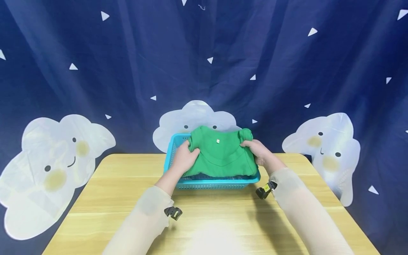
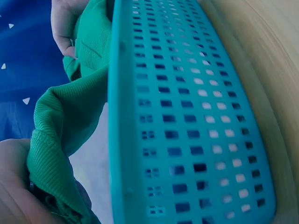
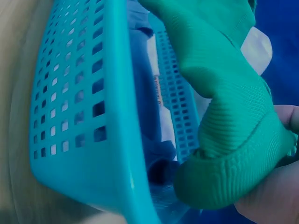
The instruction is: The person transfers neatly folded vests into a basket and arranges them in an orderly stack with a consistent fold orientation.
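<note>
A folded green shirt [image 1: 220,152] is held over a blue plastic basket [image 1: 220,185], its neckline and a small white label showing. My left hand [image 1: 185,157] pinches the shirt's left side, thumb in front. At the opposite side, my right hand [image 1: 259,152] grips it between thumb and fingers. In the right wrist view, ribbed green cloth [image 3: 229,126] bunches at the right hand [image 3: 273,191], above the basket rim. Dark blue clothing [image 3: 142,70] lies inside the basket, partly hidden by the shirt. The left wrist view shows the basket's perforated wall [image 2: 187,116] beside the shirt.
The basket stands towards the back of a light wooden table [image 1: 127,198]. Behind the table hangs a dark blue curtain [image 1: 178,63] printed with white clouds and triangles. Each wrist carries a black strapped camera; the right one [image 1: 264,191] sits near the basket's front corner.
</note>
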`<state>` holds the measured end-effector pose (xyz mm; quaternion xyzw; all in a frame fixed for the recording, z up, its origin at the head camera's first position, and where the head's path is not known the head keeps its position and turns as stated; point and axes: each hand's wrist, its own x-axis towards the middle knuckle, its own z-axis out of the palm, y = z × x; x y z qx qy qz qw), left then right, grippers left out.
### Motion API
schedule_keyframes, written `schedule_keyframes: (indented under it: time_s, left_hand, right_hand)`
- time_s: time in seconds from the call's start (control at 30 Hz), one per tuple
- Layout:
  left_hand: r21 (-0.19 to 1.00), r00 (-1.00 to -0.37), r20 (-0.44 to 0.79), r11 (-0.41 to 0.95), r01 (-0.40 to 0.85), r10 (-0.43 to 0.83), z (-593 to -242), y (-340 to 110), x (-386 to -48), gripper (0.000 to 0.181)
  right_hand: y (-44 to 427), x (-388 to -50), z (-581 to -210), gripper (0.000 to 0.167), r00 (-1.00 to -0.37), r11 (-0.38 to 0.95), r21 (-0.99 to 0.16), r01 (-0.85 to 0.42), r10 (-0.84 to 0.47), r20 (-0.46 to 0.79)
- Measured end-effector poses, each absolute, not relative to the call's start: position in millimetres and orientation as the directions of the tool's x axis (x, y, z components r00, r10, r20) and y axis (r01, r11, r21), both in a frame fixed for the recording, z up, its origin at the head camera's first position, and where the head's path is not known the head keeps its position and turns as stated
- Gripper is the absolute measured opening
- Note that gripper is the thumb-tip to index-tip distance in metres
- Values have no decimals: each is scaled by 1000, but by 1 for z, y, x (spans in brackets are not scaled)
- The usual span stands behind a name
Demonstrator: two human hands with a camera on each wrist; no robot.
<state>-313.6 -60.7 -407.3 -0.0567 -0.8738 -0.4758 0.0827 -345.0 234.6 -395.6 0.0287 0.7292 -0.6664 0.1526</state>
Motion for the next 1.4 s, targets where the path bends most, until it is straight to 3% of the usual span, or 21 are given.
schedule_keyframes:
  time_s: [0.2,0.63,1.07,1.4]
  left_hand:
    - [801,-982,188,577,159,10,-418,-71,-323,44]
    - [761,-993,118,644,84,-10,-439,-85,-334,72]
    - [712,-980,182,699,72,-85,-454,-87,-338,69]
    - [651,-955,274,752,99,-111,-459,-83,-338,54]
  right_hand:
    - [228,-349,-401,46,-954,166,-960,228,-162,-254]
    - [223,-359,-415,44,-961,344,-912,224,-78,-265]
    - [212,-362,-424,54,-992,572,-811,121,55,-110]
    - [207,-365,-430,59,-995,794,-606,48,94,45]
